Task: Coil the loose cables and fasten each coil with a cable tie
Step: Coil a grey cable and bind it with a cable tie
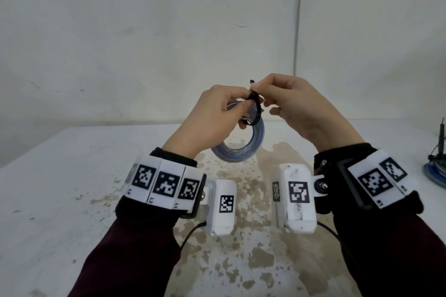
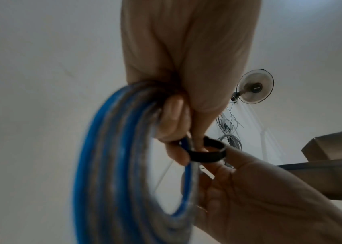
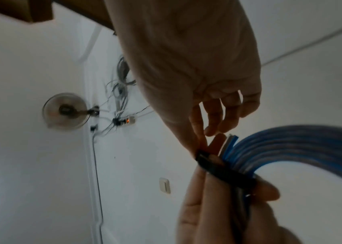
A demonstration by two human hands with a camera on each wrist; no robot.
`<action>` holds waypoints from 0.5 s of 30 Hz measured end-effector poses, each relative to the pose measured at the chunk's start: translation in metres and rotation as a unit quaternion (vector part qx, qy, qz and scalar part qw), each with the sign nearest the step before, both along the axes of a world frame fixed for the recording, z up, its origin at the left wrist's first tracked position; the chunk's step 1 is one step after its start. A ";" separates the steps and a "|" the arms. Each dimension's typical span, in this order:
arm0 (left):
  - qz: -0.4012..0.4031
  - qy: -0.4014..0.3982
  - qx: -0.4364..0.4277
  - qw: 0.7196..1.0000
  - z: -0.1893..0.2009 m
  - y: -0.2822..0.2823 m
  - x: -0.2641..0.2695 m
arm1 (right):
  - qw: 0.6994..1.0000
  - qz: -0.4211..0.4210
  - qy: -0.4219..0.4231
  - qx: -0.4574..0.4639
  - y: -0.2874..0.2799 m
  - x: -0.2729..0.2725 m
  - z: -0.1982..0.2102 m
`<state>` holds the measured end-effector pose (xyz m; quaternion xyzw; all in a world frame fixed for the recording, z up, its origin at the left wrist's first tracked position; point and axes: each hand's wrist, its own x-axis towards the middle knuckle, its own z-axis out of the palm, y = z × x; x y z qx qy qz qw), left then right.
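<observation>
A coil of blue and grey cable [image 1: 243, 149] hangs in the air above the table [image 1: 60, 188]. My left hand [image 1: 218, 113] grips the top of the coil [image 2: 124, 165], fingers curled round the bundle. A black cable tie [image 1: 256, 109] loops round the coil's upper part. My right hand [image 1: 289, 101] pinches the tie's end between thumb and forefinger, with the tip sticking out above. In the left wrist view the black cable tie [image 2: 206, 154] forms a small loop beside the bundle. The right wrist view shows the black cable tie [image 3: 224, 170] wrapped across the cable strands [image 3: 280, 148].
A second blue coil with a black tie [image 1: 438, 164] lies at the table's right edge. The tabletop has brown worn patches [image 1: 255, 200] in the middle. A white wall [image 1: 169, 31] stands behind the table.
</observation>
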<state>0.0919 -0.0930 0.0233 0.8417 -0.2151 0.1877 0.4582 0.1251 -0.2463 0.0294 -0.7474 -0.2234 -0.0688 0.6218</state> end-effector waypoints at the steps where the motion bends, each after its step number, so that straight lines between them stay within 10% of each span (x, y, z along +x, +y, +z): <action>1: -0.009 0.009 0.005 1.000 0.001 0.000 -0.001 | 1.000 0.005 0.017 0.014 -0.001 0.000 0.001; 11: -0.075 0.064 -0.022 0.995 -0.005 -0.026 -0.005 | 0.985 -0.127 -0.007 0.117 -0.007 0.011 -0.003; 15: -0.043 0.056 -0.082 0.994 -0.003 -0.021 -0.008 | 0.995 0.005 0.052 0.083 -0.002 0.001 0.004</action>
